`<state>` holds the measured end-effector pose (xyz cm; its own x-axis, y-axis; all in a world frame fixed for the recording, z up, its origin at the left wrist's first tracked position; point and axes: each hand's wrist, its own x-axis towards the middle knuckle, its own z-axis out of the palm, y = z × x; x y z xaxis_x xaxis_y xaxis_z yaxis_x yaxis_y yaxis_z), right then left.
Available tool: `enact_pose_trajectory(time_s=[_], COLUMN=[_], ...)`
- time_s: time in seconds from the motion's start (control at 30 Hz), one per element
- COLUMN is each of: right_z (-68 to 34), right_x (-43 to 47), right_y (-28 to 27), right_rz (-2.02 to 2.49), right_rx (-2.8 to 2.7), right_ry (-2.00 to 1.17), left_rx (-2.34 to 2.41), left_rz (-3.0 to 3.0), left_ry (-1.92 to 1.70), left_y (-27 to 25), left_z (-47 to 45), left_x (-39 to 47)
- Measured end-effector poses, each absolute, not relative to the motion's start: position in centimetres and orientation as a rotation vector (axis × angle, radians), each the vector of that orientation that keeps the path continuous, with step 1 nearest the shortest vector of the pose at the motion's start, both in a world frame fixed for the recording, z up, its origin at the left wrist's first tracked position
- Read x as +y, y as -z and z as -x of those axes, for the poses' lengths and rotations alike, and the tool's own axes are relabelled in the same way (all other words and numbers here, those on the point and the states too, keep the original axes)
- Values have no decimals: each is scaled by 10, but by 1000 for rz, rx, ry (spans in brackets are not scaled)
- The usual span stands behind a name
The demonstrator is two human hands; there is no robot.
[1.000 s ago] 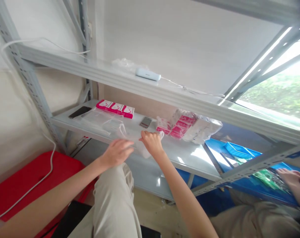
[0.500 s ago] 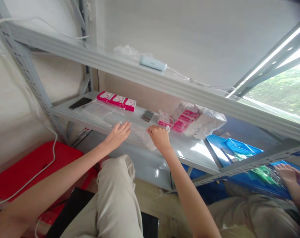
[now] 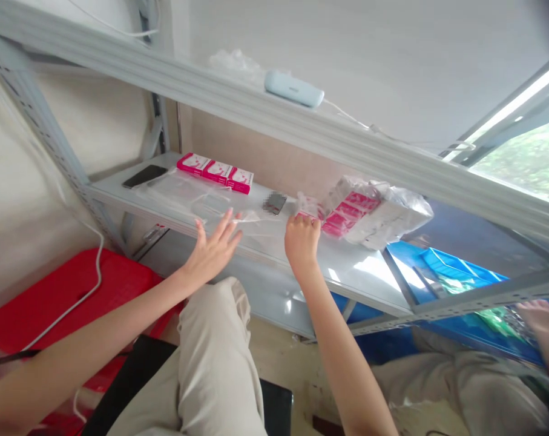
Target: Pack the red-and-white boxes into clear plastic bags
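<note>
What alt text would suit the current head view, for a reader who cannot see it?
Bare hands at a grey metal shelf: left hand spread near clear plastic, right hand curled, its grip unclear. Three pink-and-white boxes lie in a row behind; plastic-wrapped pink boxes lie to the right.

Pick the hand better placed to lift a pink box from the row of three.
Probably the left hand, spread open and nearer the row of pink boxes, while the right hand is closed near the bagged boxes.
</note>
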<state>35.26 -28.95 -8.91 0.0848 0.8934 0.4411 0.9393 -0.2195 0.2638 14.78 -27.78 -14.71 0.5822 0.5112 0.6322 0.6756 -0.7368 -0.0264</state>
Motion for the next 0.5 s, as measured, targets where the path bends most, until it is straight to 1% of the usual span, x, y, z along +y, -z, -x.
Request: enact_pose_trajectory(time_s=[0.17, 0.23, 0.3, 0.37, 0.43, 0.5], right_z=[-343, -340, -339, -340, -341, -343], right_x=[-283, -283, -284, -286, -287, -287], right_y=[93, 95, 96, 96, 95, 95], right_rz=[2308, 2322, 2320, 2318, 2338, 2380], right_rx=[-1917, -1938, -1960, -1981, -1994, -1989], right_ry=[771, 747, 748, 755, 741, 716], left_rx=[-682, -639, -751, -1016, -1265, -1330], left_rz=[2605, 2647, 2719, 2781, 2829, 2878], left_ry=[1019, 1071, 1070, 1030, 867, 635], left_y=[175, 175, 164, 148, 138, 136], left_z=[-175, -191, -206, -221, -234, -244], left_x=[-311, -317, -310, -291, -266, -241])
